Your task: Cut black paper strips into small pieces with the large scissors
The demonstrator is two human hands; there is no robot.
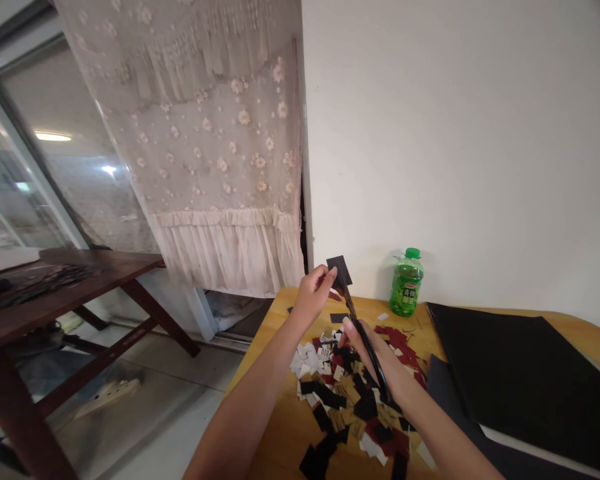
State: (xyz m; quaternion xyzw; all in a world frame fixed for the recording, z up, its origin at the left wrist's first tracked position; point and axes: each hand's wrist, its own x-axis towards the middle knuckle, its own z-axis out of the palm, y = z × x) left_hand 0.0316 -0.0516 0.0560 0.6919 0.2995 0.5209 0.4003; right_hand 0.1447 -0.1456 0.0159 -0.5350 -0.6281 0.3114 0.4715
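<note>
Between the thumb and fingers of my left hand [317,290] is a small dark piece of card [341,268], held up above the table. My right hand [373,350] grips a pair of black-handled scissors [375,363], whose blades point up and reach the lower edge of the card. Whether the blades are apart or together I cannot make out. Below both hands spreads a loose pile of cut paper pieces [347,387] in black, red, tan and white. Part of the pile is hidden by my right hand and forearm.
The wooden table [275,373] meets a white wall. A green bottle [407,283] stands at its back, with large black sheets [525,373] on the right. Leftward are a lace curtain [230,147] and a dark wooden table [125,263] bearing dark scraps.
</note>
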